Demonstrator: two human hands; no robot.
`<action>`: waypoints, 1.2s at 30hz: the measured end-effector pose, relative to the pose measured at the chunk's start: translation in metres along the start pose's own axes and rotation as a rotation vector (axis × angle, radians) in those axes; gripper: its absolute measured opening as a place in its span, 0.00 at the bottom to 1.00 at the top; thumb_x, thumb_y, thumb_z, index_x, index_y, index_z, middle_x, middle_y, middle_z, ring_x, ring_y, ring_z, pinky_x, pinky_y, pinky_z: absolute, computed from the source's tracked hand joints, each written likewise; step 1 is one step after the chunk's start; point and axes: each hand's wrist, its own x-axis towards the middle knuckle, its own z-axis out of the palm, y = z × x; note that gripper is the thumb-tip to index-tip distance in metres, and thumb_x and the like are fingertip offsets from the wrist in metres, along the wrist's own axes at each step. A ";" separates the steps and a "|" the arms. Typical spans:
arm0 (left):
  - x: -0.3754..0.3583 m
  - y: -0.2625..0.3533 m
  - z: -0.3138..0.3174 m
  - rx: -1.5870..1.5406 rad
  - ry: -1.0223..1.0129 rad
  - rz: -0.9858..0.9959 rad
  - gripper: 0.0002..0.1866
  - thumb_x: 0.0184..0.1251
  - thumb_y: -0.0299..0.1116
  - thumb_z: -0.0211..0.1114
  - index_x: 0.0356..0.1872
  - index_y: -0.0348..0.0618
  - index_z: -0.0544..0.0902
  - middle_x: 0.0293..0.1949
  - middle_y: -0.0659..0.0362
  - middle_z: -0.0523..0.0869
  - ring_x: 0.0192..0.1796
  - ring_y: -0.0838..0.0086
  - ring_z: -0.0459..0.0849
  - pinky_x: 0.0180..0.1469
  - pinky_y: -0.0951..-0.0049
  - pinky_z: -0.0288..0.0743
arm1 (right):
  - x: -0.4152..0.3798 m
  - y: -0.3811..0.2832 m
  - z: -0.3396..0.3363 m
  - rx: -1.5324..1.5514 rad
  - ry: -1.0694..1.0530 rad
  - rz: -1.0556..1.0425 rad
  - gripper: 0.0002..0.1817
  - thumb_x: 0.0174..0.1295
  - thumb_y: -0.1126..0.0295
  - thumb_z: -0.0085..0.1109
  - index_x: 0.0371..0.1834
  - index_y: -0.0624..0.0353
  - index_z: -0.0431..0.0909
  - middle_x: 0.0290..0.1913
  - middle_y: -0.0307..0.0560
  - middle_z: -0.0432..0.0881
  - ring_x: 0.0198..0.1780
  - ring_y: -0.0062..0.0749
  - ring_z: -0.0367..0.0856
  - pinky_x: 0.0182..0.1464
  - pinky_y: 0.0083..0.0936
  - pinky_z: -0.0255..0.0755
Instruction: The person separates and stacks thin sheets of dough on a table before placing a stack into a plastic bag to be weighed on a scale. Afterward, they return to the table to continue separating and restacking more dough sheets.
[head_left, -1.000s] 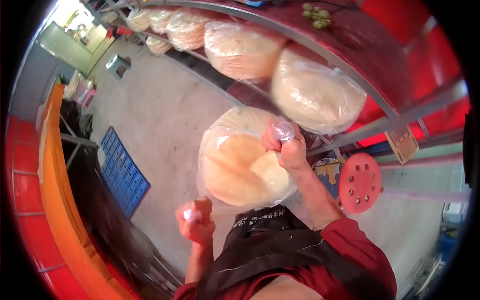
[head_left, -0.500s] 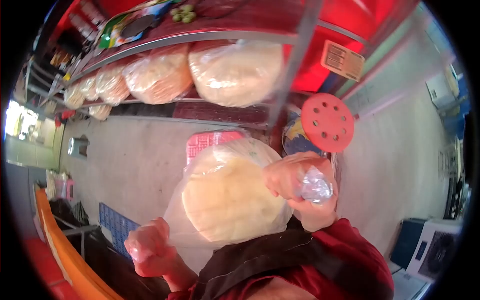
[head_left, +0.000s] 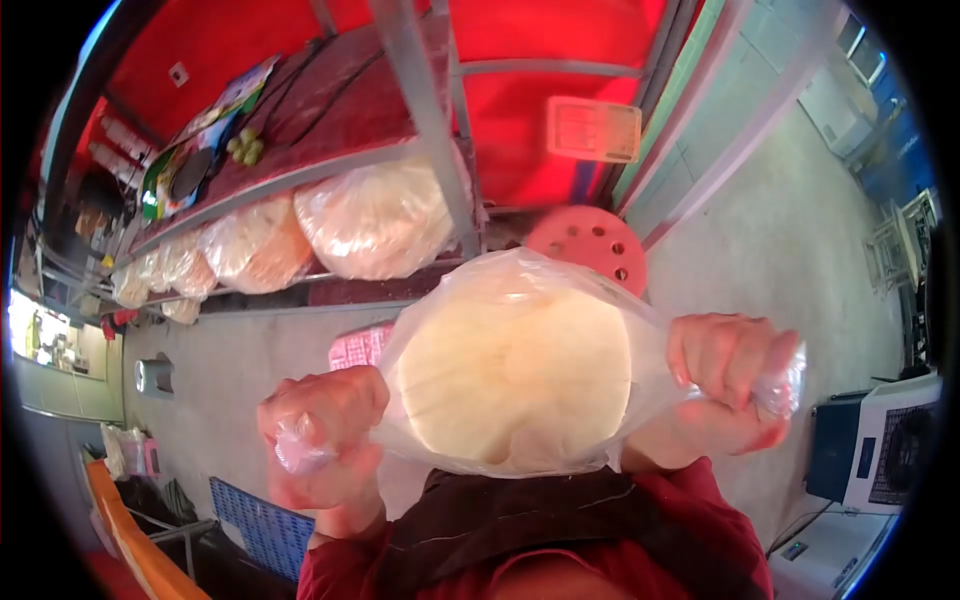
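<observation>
A clear plastic bag (head_left: 655, 330) hangs stretched in front of my body, held at both sides. Inside it lies a round, pale stack of what looks like flatbread (head_left: 515, 365). My left hand (head_left: 325, 410) is closed in a fist round the bag's left side, with a twist of plastic poking out below the thumb. On the other side my right hand (head_left: 735, 370) grips the gathered plastic, and a crumpled end (head_left: 785, 385) sticks out past the fingers. The bag is taut between the two fists.
Ahead stands a metal-framed shelf (head_left: 280, 180) with several bagged bundles (head_left: 380, 220) under its top. A red stool (head_left: 610, 250) with a holed seat and a pink basket (head_left: 360, 347) stand behind the bag. A blue crate (head_left: 262, 525) is at lower left, a white machine (head_left: 890, 445) at right.
My right hand has moved out to the right and my left hand up and inward, onto the bag's side. The bag is now pulled taut. The view has turned to the right.
</observation>
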 end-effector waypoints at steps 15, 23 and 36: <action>0.128 -0.175 0.115 -0.150 -0.065 -0.121 0.15 0.51 0.30 0.46 0.08 0.49 0.55 0.06 0.67 0.54 0.10 0.80 0.51 0.19 0.76 0.50 | 0.081 0.028 -0.165 -0.123 0.341 0.037 0.03 0.45 0.77 0.45 0.21 0.56 0.63 0.13 0.32 0.53 0.13 0.22 0.50 0.19 0.23 0.51; 0.147 -0.221 0.134 -0.260 -0.062 -0.226 0.10 0.47 0.25 0.48 0.10 0.41 0.62 0.08 0.65 0.58 0.11 0.77 0.55 0.19 0.74 0.51 | 0.088 0.051 -0.213 -0.294 0.258 0.073 0.19 0.60 0.68 0.39 0.10 0.56 0.56 0.12 0.36 0.54 0.15 0.25 0.52 0.22 0.25 0.52; 0.119 -0.240 0.072 0.548 0.309 -0.085 0.16 0.56 0.19 0.41 0.44 0.33 0.72 0.52 0.49 0.74 0.53 0.65 0.73 0.55 0.68 0.65 | 0.057 0.055 -0.250 -0.903 0.547 0.409 0.13 0.60 0.73 0.38 0.41 0.66 0.72 0.38 0.46 0.77 0.42 0.26 0.73 0.47 0.21 0.65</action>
